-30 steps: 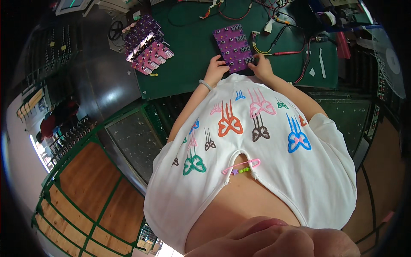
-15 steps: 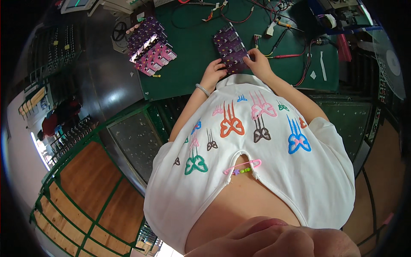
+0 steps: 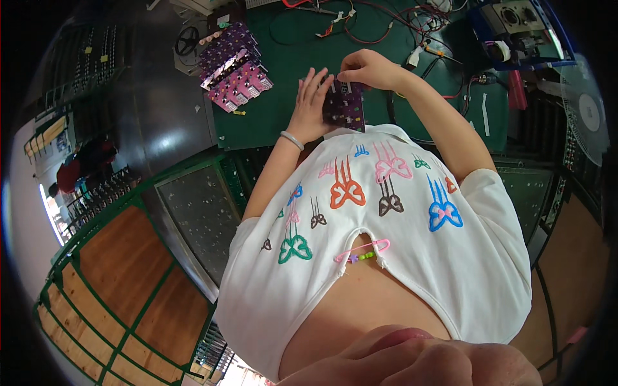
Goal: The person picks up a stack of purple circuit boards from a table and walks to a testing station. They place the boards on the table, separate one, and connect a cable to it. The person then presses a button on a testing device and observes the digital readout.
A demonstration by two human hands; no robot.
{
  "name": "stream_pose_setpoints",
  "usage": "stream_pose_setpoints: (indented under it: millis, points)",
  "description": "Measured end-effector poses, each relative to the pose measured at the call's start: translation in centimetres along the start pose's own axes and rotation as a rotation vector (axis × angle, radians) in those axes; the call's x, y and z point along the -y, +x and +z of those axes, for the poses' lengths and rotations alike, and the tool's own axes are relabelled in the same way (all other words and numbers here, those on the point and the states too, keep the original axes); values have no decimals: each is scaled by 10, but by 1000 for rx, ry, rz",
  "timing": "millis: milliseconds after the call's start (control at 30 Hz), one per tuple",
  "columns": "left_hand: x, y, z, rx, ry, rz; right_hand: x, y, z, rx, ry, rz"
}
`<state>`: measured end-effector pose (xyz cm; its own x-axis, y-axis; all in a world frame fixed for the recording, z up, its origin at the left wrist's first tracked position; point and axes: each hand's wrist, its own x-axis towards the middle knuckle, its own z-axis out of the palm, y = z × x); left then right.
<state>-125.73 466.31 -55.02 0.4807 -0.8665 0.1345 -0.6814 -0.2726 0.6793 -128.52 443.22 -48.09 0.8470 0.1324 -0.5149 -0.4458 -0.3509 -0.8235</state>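
A purple circuit board [image 3: 344, 108] with small displays and components is between my hands, just in front of my white shirt. My left hand [image 3: 310, 106] holds its left side, with the fingers stretched along that edge; the thumb is mostly hidden. At the far end of the board my right hand [image 3: 372, 69] pinches the edge with bent fingers, covering that corner. To the left lies a stack of similar circuit boards [image 3: 235, 71], overlapping in rows, some showing pink under the light.
Red and black cables [image 3: 412, 19] lie tangled across the green mat [image 3: 283, 48]. At the far right stands a blue-framed instrument with knobs [image 3: 515, 19]. A white strip [image 3: 485, 114] lies near the right edge, and a black handwheel [image 3: 187, 41] stands behind the stacked boards.
My right hand has moved from the board's near right side to its far end. My left hand has slid farther up along the left edge. The board has shifted slightly toward me.
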Motion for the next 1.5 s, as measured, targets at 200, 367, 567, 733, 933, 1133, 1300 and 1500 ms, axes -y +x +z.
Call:
stream_pose_setpoints:
  millis: [200, 367, 567, 733, 933, 1133, 1300, 1500]
  points:
    - [0, -34, 17, -221, -85, -211, 0, 42, 6, 183, 160, 100]
    - [13, -64, 36, -432, -697, -485, -70, 127, -8, -389, -829, -161]
    - [19, -83, 34, -525, -712, -564, -94, 161, -23, -349, -953, -187]
    - [27, -86, 33, -559, -783, -570, -58, 112, -44, -462, -410, -681]
    - [35, -66, 29, -568, -1004, -558, -30, 41, -56, -372, 413, -637]
    - [3, -24, -17, -477, -1396, -393, -26, 8, -58, -253, 403, -482]
    - [-21, -6, -42, -332, -1664, -201, -11, -3, -42, -200, 793, -427]
    - [-43, 0, -61, -256, -1721, -99, -6, -8, -26, -223, 390, -427]
